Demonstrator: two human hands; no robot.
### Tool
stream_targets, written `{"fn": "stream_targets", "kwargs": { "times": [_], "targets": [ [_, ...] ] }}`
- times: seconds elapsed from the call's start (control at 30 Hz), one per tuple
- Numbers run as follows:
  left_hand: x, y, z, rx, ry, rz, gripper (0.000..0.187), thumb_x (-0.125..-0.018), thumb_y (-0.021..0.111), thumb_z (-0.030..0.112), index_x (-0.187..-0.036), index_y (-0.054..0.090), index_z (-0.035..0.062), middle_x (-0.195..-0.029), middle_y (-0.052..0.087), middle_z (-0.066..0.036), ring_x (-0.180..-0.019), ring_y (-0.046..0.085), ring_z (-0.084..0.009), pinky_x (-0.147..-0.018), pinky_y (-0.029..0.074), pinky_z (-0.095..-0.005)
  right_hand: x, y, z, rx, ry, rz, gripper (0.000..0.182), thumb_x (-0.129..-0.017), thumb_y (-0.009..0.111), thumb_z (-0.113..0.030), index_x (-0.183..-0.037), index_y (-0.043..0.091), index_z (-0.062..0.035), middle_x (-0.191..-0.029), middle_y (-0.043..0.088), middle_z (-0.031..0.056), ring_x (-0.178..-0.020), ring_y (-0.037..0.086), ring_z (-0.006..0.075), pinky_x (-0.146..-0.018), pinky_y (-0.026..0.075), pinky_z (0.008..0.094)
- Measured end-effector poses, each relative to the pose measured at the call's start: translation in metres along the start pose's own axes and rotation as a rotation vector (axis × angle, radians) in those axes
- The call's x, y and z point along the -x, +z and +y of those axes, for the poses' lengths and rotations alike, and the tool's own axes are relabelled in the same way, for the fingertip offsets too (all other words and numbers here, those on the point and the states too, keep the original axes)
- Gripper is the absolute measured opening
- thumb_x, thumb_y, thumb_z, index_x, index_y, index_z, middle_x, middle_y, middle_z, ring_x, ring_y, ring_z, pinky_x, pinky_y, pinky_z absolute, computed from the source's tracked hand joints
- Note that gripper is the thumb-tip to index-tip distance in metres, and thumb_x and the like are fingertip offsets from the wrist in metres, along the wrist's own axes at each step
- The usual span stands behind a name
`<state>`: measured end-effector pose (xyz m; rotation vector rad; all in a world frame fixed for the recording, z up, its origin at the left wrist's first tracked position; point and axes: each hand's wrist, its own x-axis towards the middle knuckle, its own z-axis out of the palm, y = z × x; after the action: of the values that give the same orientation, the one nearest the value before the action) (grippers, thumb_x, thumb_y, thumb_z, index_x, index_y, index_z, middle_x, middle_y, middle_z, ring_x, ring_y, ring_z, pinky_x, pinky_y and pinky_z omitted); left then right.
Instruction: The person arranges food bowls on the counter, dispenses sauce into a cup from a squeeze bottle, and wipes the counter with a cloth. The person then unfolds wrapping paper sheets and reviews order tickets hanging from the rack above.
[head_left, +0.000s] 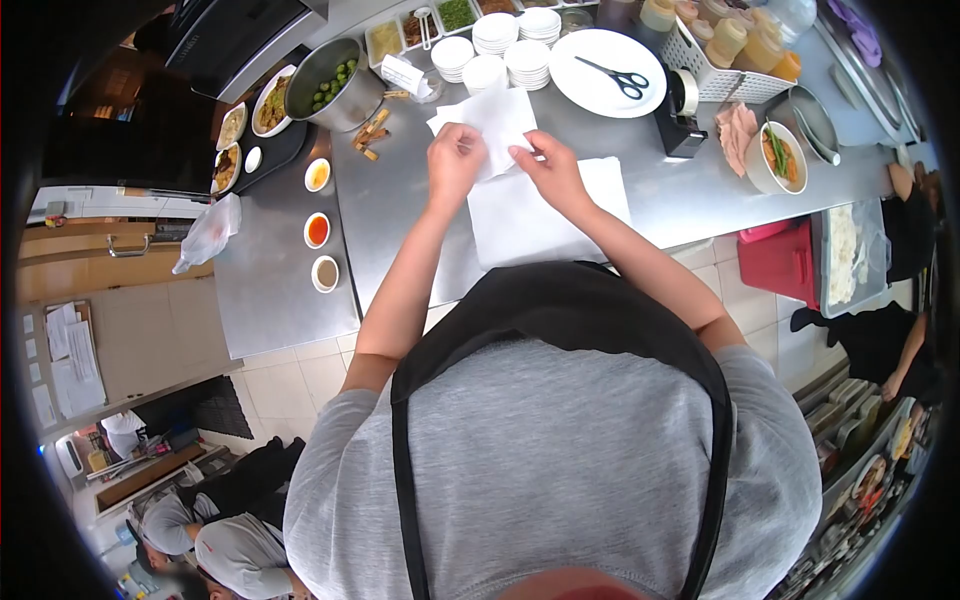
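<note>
My left hand (455, 168) pinches the left edge of a thin white paper sheet (506, 118) above the steel counter. On the right edge of that same sheet, my right hand (552, 172) closes with thumb and fingers pressed together. Under and nearer to me lies a flat stack of white paper (540, 222), partly covered by my right forearm. Just beyond the held sheet stand stacks of small white dishes (485, 72). A white oval plate (575, 95) with black-handled scissors (628, 84) on it is to the right of them.
A deep metal pot (340, 95) with green pieces stands at the back left, with small sauce cups (317, 230) nearer. At right are a black dispenser (683, 130), a bowl of food (762, 178) and a bottle basket (700, 75). Other people (240, 550) work behind me.
</note>
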<state>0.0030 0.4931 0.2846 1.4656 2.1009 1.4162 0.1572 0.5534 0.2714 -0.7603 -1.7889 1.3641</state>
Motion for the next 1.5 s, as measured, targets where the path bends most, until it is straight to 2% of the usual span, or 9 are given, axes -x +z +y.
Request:
{"fn": "stream_targets", "kwargs": {
  "times": [0.17, 0.37, 0.6, 0.77, 0.97, 1.1, 1.27, 1.43, 1.5],
  "targets": [
    [0.014, 0.014, -0.001, 0.387, -0.146, 0.025, 0.028, -0.075, 0.066, 0.016, -0.094, 0.06, -0.0031, -0.089, 0.062, -0.01, -0.075, 0.058, -0.0114, -0.063, 0.046, -0.0235, -0.011, 0.008, 0.019, -0.127, 0.201, -0.13, 0.025, -0.084, 0.056, -0.021, -0.095, 0.058, 0.0011, -0.085, 0.059, 0.0118, -0.074, 0.057, 0.0178, -0.07, 0.043, 0.0259],
    [0.014, 0.012, 0.007, 0.366, -0.179, 0.111, 0.03, -0.083, 0.059, 0.016, -0.101, 0.057, -0.0072, -0.088, 0.062, -0.008, -0.071, 0.055, -0.0093, -0.063, 0.044, -0.0221, -0.022, 0.017, 0.027, -0.116, -0.058, -0.132, 0.027, -0.085, 0.055, -0.02, -0.102, 0.057, 0.001, -0.087, 0.061, 0.0121, -0.083, 0.056, 0.0168, -0.075, 0.042, 0.0271],
    [-0.001, -0.053, 0.023, 0.604, -0.249, 0.361, 0.019, -0.086, 0.055, 0.014, -0.093, 0.06, -0.0025, -0.085, 0.062, -0.005, -0.072, 0.054, -0.0079, -0.065, 0.043, -0.0218, -0.024, -0.031, -0.016, -0.736, 0.191, 0.339, 0.014, -0.084, 0.055, -0.012, -0.094, 0.055, -0.0021, -0.074, 0.055, 0.001, -0.065, 0.047, 0.0042, -0.056, 0.038, 0.0194],
    [0.029, -0.067, 0.042, 0.491, -0.326, 0.229, 0.015, -0.086, 0.055, 0.011, -0.093, 0.059, -0.0012, -0.083, 0.062, -0.003, -0.07, 0.053, -0.006, -0.063, 0.043, -0.0213, 0.001, -0.074, -0.022, -0.194, 0.006, 0.301, 0.009, -0.085, 0.053, -0.01, -0.089, 0.05, -0.0028, -0.063, 0.05, -0.0029, -0.052, 0.034, 0.0014, -0.044, 0.027, 0.0193],
    [0.074, -0.024, -0.028, 0.444, -0.415, 0.014, 0.016, -0.083, 0.058, 0.01, -0.091, 0.058, -0.0036, -0.08, 0.063, -0.005, -0.068, 0.055, -0.0064, -0.06, 0.044, -0.0219, 0.035, -0.098, 0.025, -0.021, 0.15, 0.275, 0.014, -0.083, 0.058, -0.013, -0.083, 0.051, -0.0006, -0.058, 0.049, -0.0021, -0.052, 0.037, 0.0018, -0.045, 0.029, 0.0202],
    [0.092, 0.003, -0.053, 0.401, -0.438, 0.013, 0.016, -0.079, 0.062, 0.009, -0.088, 0.058, -0.0038, -0.074, 0.062, -0.006, -0.063, 0.054, -0.0079, -0.057, 0.044, -0.0237, 0.05, -0.105, 0.068, 0.294, 0.249, 0.26, 0.022, -0.079, 0.063, -0.019, -0.08, 0.052, 0.0004, -0.058, 0.053, 0.0069, -0.052, 0.048, 0.0134, -0.051, 0.04, 0.028],
    [0.094, 0.009, -0.054, -0.009, -0.403, -0.055, 0.017, -0.071, 0.068, 0.006, -0.081, 0.058, -0.0031, -0.067, 0.059, -0.008, -0.058, 0.054, -0.0134, -0.056, 0.044, -0.0267, 0.054, -0.109, 0.07, 0.613, 0.28, 0.2, 0.023, -0.077, 0.063, -0.023, -0.081, 0.052, -0.0027, -0.066, 0.06, 0.0133, -0.062, 0.058, 0.0305, -0.058, 0.045, 0.0374],
    [0.092, 0.012, -0.056, -0.06, -0.365, -0.073, 0.022, -0.069, 0.069, 0.005, -0.085, 0.056, -0.0031, -0.063, 0.056, -0.008, -0.058, 0.053, -0.0147, -0.056, 0.045, -0.0273, 0.055, -0.11, 0.076, 0.673, 0.254, 0.176, 0.022, -0.076, 0.064, -0.022, -0.082, 0.052, -0.0037, -0.068, 0.06, 0.0116, -0.063, 0.058, 0.0298, -0.058, 0.045, 0.0372],
    [0.09, 0.011, -0.052, -0.081, -0.376, -0.079, 0.026, -0.069, 0.067, 0.003, -0.092, 0.055, -0.0011, -0.074, 0.057, -0.008, -0.061, 0.054, -0.0168, -0.058, 0.045, -0.029, 0.055, -0.11, 0.076, 0.69, 0.251, 0.158, 0.023, -0.075, 0.064, -0.021, -0.084, 0.051, -0.0043, -0.069, 0.06, 0.0112, -0.064, 0.059, 0.0296, -0.059, 0.045, 0.0372]
  ]
}}
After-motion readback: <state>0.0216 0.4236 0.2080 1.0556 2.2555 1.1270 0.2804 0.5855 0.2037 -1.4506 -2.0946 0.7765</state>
